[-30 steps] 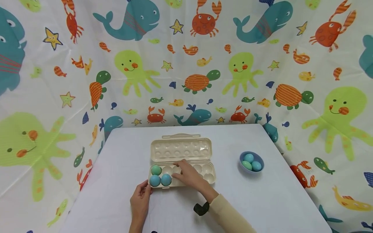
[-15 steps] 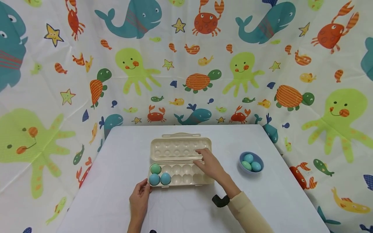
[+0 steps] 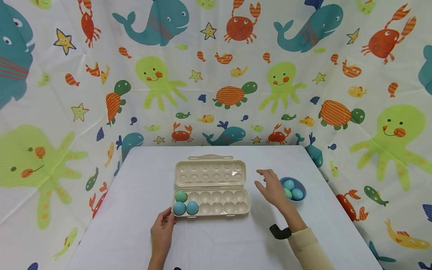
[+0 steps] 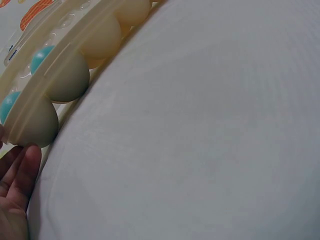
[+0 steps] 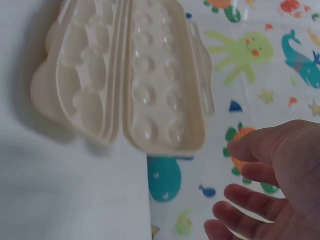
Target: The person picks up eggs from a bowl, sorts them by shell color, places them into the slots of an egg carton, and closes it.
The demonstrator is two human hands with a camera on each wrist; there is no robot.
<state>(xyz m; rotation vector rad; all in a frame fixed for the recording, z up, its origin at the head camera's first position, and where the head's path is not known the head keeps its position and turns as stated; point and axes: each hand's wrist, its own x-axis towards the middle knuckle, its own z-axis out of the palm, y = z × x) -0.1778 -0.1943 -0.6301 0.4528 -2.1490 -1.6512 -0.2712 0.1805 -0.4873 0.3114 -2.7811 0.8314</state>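
An open cream egg carton (image 3: 223, 209) lies on the table, its dimpled lid (image 3: 206, 174) folded back. At its left end sit a green egg (image 3: 181, 195) and two blue eggs, one in the front corner (image 3: 179, 208) and one beside it (image 3: 192, 207). My left hand (image 3: 161, 230) holds the carton's front left corner; the left wrist view shows fingers (image 4: 26, 172) against the cup there. To the right of the carton, my right hand (image 3: 272, 189) hovers with relaxed, spread fingers and nothing in them. It partly covers a blue bowl (image 3: 300, 184) of blue and green eggs.
A white cloth covers the table (image 3: 135, 176). Behind it and at both sides hangs a curtain (image 3: 202, 123) printed with sea animals. A black strap-like piece (image 3: 280, 231) sits at my right wrist, below a cream sleeve (image 3: 308, 245).
My right hand has moved right, from above the carton's cups, past its right end, to beside the bowl. My left hand stays at the corner. The eggs have not moved.
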